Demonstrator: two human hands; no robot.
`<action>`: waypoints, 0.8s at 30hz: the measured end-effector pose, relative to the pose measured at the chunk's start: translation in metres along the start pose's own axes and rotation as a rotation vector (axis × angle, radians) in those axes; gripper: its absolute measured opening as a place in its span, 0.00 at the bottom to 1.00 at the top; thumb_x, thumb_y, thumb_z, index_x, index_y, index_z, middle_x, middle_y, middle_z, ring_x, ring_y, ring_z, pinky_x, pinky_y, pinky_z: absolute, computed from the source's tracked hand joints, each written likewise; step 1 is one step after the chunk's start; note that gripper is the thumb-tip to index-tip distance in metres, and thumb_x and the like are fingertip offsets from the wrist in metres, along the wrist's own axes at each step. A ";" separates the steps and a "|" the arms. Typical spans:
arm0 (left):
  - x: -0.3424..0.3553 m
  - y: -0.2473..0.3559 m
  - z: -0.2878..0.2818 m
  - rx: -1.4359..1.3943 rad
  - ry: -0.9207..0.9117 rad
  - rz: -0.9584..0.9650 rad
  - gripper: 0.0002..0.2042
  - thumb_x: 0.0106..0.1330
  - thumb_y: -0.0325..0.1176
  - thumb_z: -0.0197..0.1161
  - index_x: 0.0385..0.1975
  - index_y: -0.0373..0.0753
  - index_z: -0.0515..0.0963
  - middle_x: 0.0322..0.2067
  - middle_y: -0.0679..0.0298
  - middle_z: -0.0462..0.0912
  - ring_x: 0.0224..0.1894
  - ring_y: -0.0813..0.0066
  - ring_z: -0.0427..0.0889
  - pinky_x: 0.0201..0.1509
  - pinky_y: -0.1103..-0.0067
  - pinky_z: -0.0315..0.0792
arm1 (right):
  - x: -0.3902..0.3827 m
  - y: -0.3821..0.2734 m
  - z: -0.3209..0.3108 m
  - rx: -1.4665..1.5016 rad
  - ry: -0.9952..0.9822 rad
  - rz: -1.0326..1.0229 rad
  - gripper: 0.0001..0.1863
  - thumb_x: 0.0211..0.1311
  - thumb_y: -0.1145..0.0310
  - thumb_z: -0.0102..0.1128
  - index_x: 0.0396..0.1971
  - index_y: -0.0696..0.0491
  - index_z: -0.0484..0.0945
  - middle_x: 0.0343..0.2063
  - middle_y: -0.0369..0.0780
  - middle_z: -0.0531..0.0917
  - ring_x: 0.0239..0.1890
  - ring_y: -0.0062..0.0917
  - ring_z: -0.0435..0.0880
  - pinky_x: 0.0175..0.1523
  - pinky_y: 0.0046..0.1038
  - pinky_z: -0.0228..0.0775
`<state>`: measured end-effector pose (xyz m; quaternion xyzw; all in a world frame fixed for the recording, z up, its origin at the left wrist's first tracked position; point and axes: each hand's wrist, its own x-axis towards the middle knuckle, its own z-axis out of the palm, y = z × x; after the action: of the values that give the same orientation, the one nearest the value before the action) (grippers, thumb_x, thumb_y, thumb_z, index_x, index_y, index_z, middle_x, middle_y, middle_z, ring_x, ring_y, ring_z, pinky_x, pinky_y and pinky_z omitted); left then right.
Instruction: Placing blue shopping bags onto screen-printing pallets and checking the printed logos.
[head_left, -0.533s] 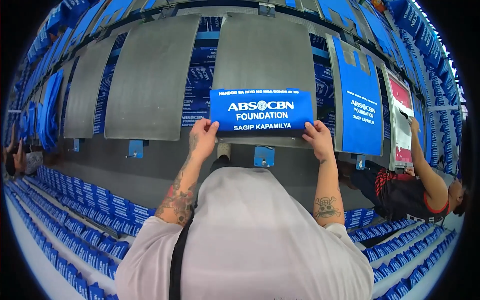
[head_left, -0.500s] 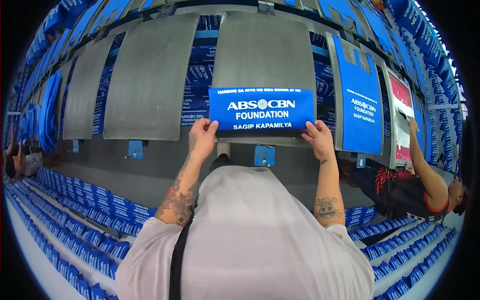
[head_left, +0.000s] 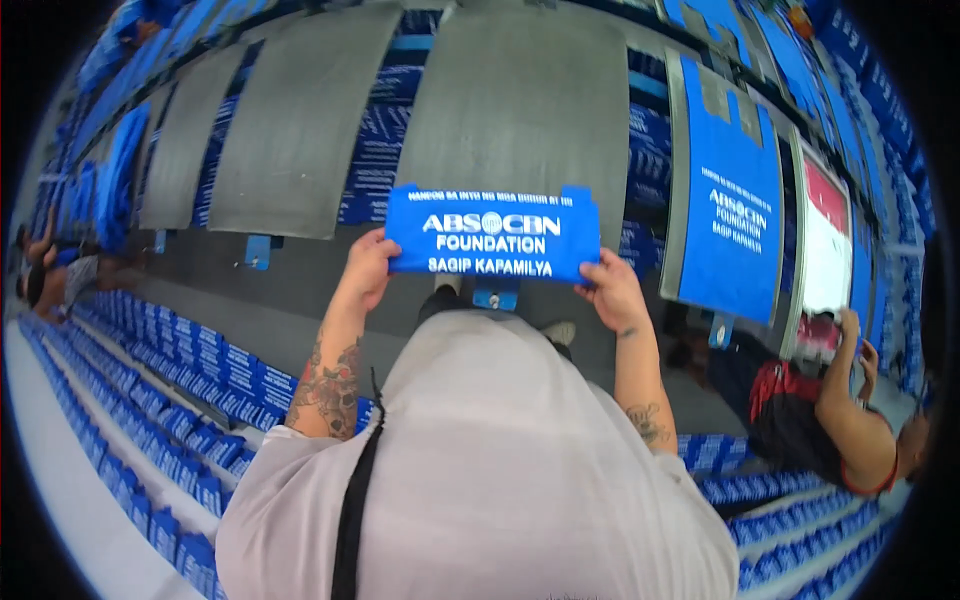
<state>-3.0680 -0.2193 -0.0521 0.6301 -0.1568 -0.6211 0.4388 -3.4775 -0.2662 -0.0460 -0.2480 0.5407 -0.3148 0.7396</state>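
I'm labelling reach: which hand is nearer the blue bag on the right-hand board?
Right. The right hand is left of that bag, not touching; the left hand is farther left, across the held bag.

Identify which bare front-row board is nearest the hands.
The middle grey board, partly hidden behind the blue printed bag held between the left hand and right hand; the other bare boards lie farther left.

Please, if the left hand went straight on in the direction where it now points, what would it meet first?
Most likely the blue printed fabric, whose left edge the left hand holds. Past it, the grey board seems next, though the depth between them is unclear.
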 end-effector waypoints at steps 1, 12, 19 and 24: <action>-0.004 -0.009 0.008 0.032 0.059 0.021 0.08 0.61 0.23 0.57 0.39 0.36 0.77 0.33 0.65 0.79 0.40 0.75 0.78 0.48 0.74 0.72 | 0.002 -0.006 -0.005 -0.141 -0.063 0.023 0.22 0.66 0.76 0.58 0.60 0.53 0.73 0.43 0.34 0.83 0.43 0.22 0.82 0.47 0.29 0.77; -0.041 -0.020 0.107 0.219 0.140 0.207 0.14 0.65 0.29 0.53 0.48 0.31 0.77 0.40 0.60 0.81 0.42 0.73 0.77 0.49 0.75 0.72 | -0.021 -0.040 -0.086 -0.181 -0.161 -0.236 0.18 0.73 0.75 0.53 0.61 0.56 0.71 0.50 0.38 0.82 0.45 0.22 0.82 0.48 0.27 0.79; -0.001 0.026 0.163 0.457 -0.061 0.282 0.16 0.67 0.24 0.59 0.54 0.31 0.77 0.46 0.59 0.84 0.46 0.73 0.82 0.55 0.74 0.75 | -0.014 -0.116 -0.126 -0.438 -0.027 -0.559 0.17 0.74 0.76 0.54 0.60 0.59 0.72 0.47 0.39 0.83 0.44 0.19 0.82 0.46 0.26 0.78; 0.046 0.060 0.215 0.531 -0.202 0.377 0.12 0.68 0.25 0.61 0.50 0.32 0.79 0.39 0.63 0.85 0.39 0.77 0.82 0.46 0.77 0.77 | -0.022 -0.182 -0.132 -0.650 0.230 -0.593 0.17 0.73 0.75 0.54 0.59 0.58 0.72 0.46 0.39 0.83 0.42 0.21 0.81 0.44 0.27 0.78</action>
<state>-3.2365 -0.3648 -0.0030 0.6176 -0.4694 -0.5258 0.3489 -3.6445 -0.3768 0.0581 -0.5747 0.5959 -0.3523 0.4364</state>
